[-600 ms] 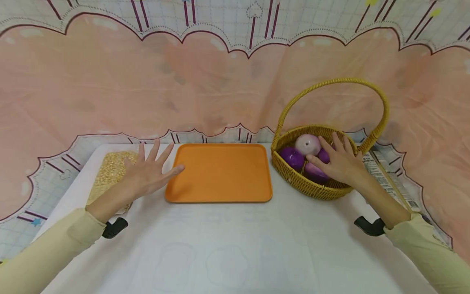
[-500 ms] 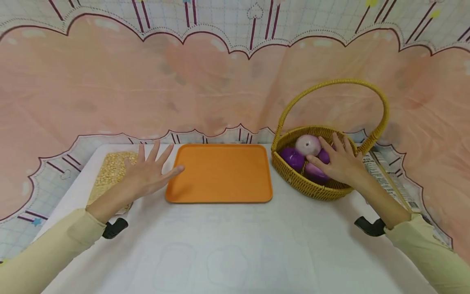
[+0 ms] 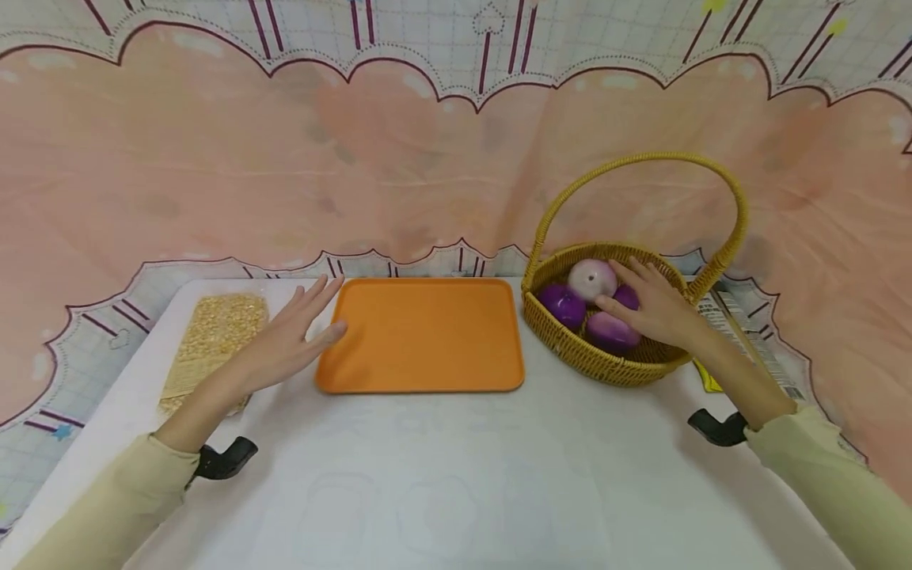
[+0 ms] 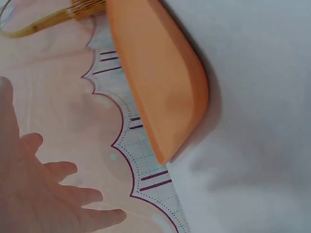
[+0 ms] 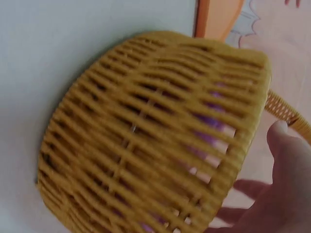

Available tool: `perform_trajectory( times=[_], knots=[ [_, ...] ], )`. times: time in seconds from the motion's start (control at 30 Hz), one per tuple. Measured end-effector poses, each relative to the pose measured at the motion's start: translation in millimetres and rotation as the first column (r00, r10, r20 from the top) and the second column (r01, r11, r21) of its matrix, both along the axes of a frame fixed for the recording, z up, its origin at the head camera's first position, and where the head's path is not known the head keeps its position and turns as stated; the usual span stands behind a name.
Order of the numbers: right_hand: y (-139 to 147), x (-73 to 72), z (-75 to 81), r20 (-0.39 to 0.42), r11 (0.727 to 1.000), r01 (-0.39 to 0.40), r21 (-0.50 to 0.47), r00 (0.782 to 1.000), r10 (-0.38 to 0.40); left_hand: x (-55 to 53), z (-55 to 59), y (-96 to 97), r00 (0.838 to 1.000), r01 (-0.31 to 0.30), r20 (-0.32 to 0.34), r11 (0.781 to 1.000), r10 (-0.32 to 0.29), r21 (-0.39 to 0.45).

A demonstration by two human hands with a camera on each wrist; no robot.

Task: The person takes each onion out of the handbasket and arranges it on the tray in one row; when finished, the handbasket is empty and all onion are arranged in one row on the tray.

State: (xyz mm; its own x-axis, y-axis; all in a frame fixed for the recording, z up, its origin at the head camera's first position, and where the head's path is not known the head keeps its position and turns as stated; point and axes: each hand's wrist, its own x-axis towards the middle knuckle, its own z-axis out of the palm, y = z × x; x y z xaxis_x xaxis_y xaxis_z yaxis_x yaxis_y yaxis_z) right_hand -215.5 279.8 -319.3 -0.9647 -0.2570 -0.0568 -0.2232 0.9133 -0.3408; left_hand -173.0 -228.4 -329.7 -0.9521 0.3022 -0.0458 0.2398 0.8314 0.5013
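An orange tray (image 3: pixel 420 336) lies flat on the white table. My left hand (image 3: pixel 288 340) is held over the tray's left edge with fingers extended and nothing in them; the left wrist view shows its spread fingers beside the tray (image 4: pixel 160 73). To the right stands a yellow woven basket (image 3: pixel 594 362) with a tall arched handle. Inside are several purple onions, among them a pale onion (image 3: pixel 593 279) and a dark purple one (image 3: pixel 563 305). My right hand (image 3: pixel 655 309) hovers over the basket's right side, fingers extended, partly hiding the onions. In the right wrist view the basket's wall (image 5: pixel 141 131) fills the middle.
A clear bag of yellow kernels (image 3: pixel 221 328) lies at the table's left, behind my left forearm. Right of the basket lies a printed packet (image 3: pixel 748 332), with a small yellow item (image 3: pixel 707 377) near my right forearm. A patterned cloth (image 3: pixel 427 174) hangs behind the table.
My left hand has turned, its fingers now closer together and pointing more to the right. My right hand has shifted slightly left over the basket. The head view has shifted a little.
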Motion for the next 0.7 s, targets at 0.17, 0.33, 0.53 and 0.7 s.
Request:
perform_trajectory(
  times=[0.17, 0.33, 0.53, 0.7],
  knots=[
    [8.3, -7.3, 2.4, -0.011, 0.992, -0.081, -0.094, 0.997, 0.081, 4.7, -6.0, -8.9, 0.999, 0.010, 0.029, 0.991, -0.014, 0.132],
    [15.2, -15.1, 6.8, 0.018, 0.984, -0.092, -0.153, 0.995, 0.096, 6.9, -14.6, -16.7, 0.999, 0.001, 0.047, 0.978, -0.011, 0.210],
    [28.8, -24.8, 11.9, 0.127, 0.954, -0.052, -0.297, 0.987, 0.093, 8.9, -18.9, -16.7, 0.996, -0.024, 0.085, 0.931, -0.007, 0.364],
    [35.2, -32.6, 14.1, 0.178, 0.926, -0.049, -0.375, 0.976, 0.124, 11.2, -26.5, -15.4, 0.998, -0.031, 0.057, 0.928, 0.010, 0.372]
  ],
)
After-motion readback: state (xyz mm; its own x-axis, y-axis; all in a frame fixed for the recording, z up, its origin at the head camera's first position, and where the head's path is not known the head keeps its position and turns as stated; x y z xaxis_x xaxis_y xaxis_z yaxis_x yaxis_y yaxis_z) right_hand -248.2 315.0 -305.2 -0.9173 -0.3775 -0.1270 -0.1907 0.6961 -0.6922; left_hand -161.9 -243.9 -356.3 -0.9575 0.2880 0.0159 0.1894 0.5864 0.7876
